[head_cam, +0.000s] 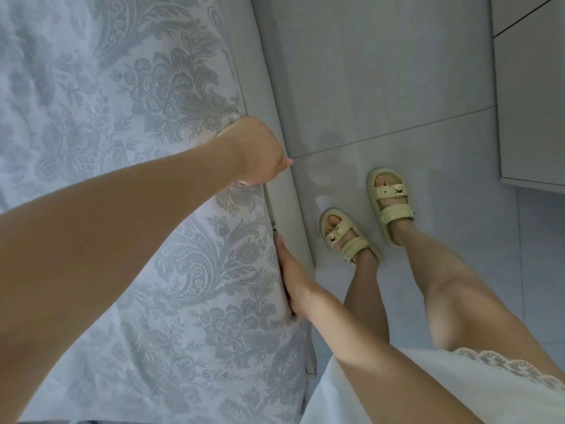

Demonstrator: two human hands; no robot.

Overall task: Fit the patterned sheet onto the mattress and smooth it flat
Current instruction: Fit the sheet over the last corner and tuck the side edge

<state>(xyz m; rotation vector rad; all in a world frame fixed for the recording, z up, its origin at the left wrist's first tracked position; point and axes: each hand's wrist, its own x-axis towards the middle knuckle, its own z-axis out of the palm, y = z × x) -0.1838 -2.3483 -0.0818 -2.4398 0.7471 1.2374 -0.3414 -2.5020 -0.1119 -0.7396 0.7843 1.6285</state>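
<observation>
In the head view, the pale blue-white cotton sheet with a grey floral paisley pattern (146, 209) lies spread over the mattress on the left, reaching its right edge beside the smooth pale grey bed rail (276, 123).

The left hand (256, 151) is at the far part of that edge, knuckles up and fingers curled down out of sight. I cannot tell whether it grips the cloth.

The right hand (292, 280), nearer, lies with straight fingers flat along the sheet's side, between cloth and rail.

On the right, two pale yellow buckled sandals (389, 203) stand on glossy grey floor tiles (382, 87).
</observation>
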